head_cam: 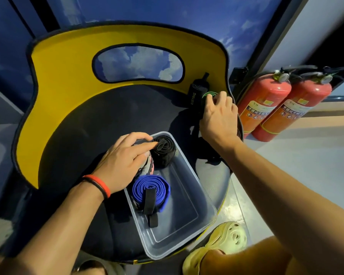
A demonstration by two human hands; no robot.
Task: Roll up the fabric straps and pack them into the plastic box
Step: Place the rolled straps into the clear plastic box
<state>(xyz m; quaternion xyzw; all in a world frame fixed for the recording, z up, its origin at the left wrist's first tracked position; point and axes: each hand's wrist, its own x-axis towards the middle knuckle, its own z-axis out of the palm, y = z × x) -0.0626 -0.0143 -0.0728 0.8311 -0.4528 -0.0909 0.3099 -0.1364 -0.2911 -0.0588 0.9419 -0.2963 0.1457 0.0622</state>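
Note:
A clear plastic box (189, 221) lies on a black and yellow chair seat (91, 120). Inside it stand a rolled black strap (166, 153), a grey roll with pink marks (150, 167) and a blue rolled strap (153, 190) with a black tab. My left hand (125, 157) rests on the grey roll, its fingertips touching the top of the black roll. My right hand (218, 116) reaches to the seat's far right and grips a black strap with green edging (207, 96). A black roll with lettering (196, 92) stands beside it. More black strap lies under my right hand, mostly hidden.
The chair's yellow backrest (64, 80) curves round the far side. Two red fire extinguishers (266, 104) stand on the floor to the right. My foot in a pale yellow clog (222, 247) is by the box's near corner.

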